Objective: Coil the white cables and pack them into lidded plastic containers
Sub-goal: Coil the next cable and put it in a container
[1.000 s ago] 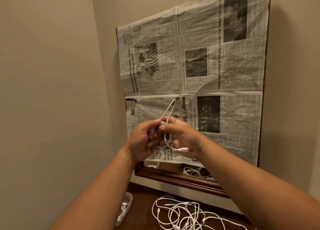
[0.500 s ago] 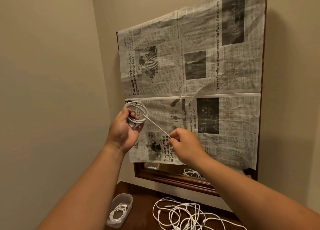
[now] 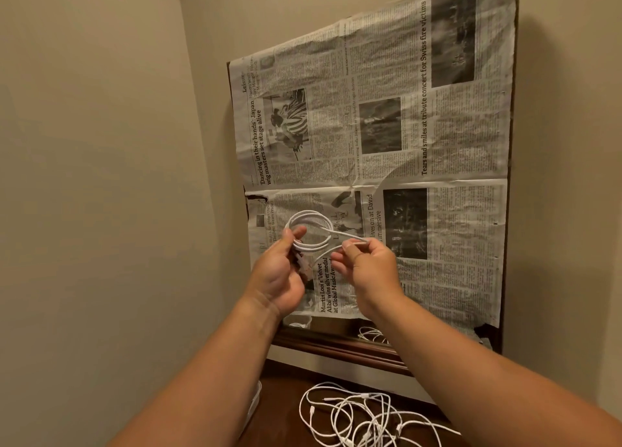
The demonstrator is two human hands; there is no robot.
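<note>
I hold a white cable (image 3: 311,231) up in front of the newspaper-covered mirror. Its coiled loops sit between the thumb and fingers of my left hand (image 3: 279,271). My right hand (image 3: 365,265) pinches the cable's free end close beside the coil, with a small loop running between the two hands. A tangle of loose white cables (image 3: 356,416) lies on the dark wooden surface below. Only a sliver of a clear plastic container (image 3: 254,404) shows at my left forearm's edge; the arm hides what it holds.
A wood-framed mirror (image 3: 336,347) leans on the wall, most of it covered by newspaper (image 3: 404,143). Beige walls form a corner close on the left. The brown tabletop (image 3: 282,399) runs along the bottom of the view.
My right hand has come back in toward the left hand, bringing the stretched cable end up to the coil. The view has tilted up slightly, hiding most of the container.
</note>
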